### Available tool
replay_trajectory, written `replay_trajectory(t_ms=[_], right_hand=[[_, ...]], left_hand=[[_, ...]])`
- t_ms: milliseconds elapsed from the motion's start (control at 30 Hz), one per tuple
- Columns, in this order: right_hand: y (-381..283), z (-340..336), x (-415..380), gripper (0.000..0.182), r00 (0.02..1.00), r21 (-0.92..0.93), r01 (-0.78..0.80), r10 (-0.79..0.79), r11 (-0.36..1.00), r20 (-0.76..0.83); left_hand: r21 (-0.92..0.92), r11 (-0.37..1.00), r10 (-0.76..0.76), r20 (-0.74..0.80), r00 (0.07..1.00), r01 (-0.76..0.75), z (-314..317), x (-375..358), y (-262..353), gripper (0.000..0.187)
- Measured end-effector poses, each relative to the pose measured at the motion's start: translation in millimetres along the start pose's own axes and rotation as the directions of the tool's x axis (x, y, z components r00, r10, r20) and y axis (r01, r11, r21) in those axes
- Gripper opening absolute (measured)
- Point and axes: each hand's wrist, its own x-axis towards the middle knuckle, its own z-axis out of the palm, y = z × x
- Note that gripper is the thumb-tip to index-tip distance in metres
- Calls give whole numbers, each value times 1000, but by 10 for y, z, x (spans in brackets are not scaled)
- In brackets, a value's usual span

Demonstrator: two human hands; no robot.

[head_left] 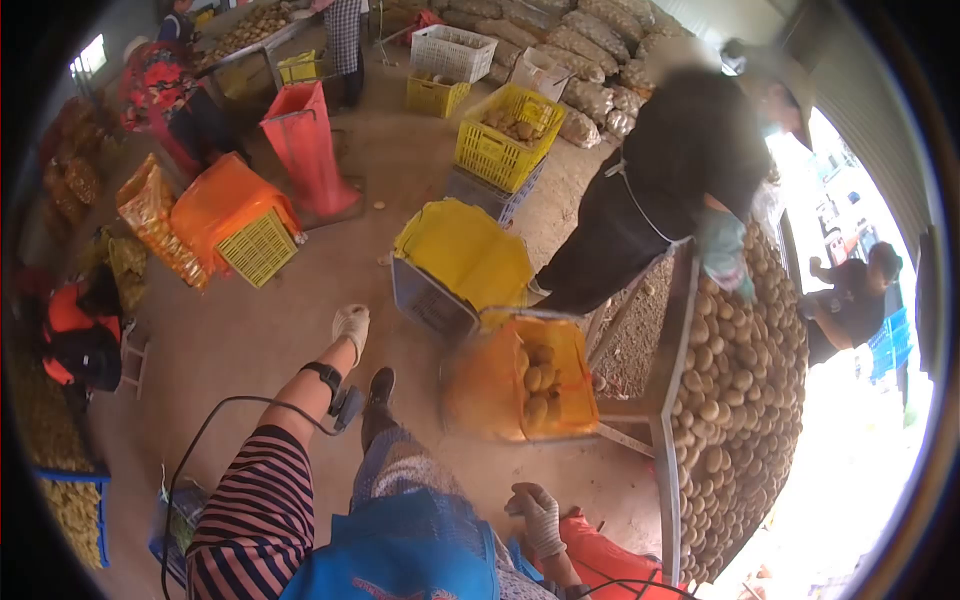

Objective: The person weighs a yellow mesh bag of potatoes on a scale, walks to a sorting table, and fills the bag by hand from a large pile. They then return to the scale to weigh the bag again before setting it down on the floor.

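My left hand (pixel 350 328), in a pale glove, reaches out over the bare floor with nothing visible in it; its fingers look extended. A dark band with a device and cable is on that forearm. My right hand (pixel 538 515), also gloved, hangs low with loosely bent fingers, nothing showing in them. It is close to a red bag (pixel 610 555). Beyond it stands an orange-lined crate (pixel 570 385) with several round, brown, potato-like pieces inside. More such pieces (pixel 735 400) cover a metal-edged sorting table (pixel 672 480) on the right.
A yellow-lined crate (pixel 465 255) stands ahead, near a person in dark clothes (pixel 650 190) leaning over the table. Behind are a yellow crate (pixel 510 130) and stacked filled sacks (pixel 590 50). An orange-covered crate (pixel 225 210) and a red bag holder (pixel 310 145) stand left; other people work around.
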Motion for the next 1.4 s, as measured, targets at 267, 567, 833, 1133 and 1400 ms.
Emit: replay_trajectory(t_ms=[267, 567, 833, 1133, 1400], right_hand=[[-1909, 1829, 1890, 16, 960, -694, 277, -167, 665, 223], [-2725, 3439, 4500, 35, 998, -708, 69, -56, 703, 41], [-2467, 2900, 5113, 36, 915, -860, 47, -367, 509, -167], [-3194, 990, 2622, 31, 708, -343, 345, -482, 874, -517], [-2464, 195, 270, 39, 582, -17, 736, -645, 677, -495]], left_hand=[[467, 881, 102, -24, 995, -79, 1499, 1956, 1276, 32], [236, 836, 477, 132, 869, -495, 1560, 1599, 1515, 17], [-199, 964, 242, 366, 899, -179, 1571, 1178, 1707, 55], [-326, 941, 135, 607, 783, 91, 1803, 499, 2760, 57], [-408, 909, 403, 913, -64, -83, 1392, -3615, 3407, 56]])
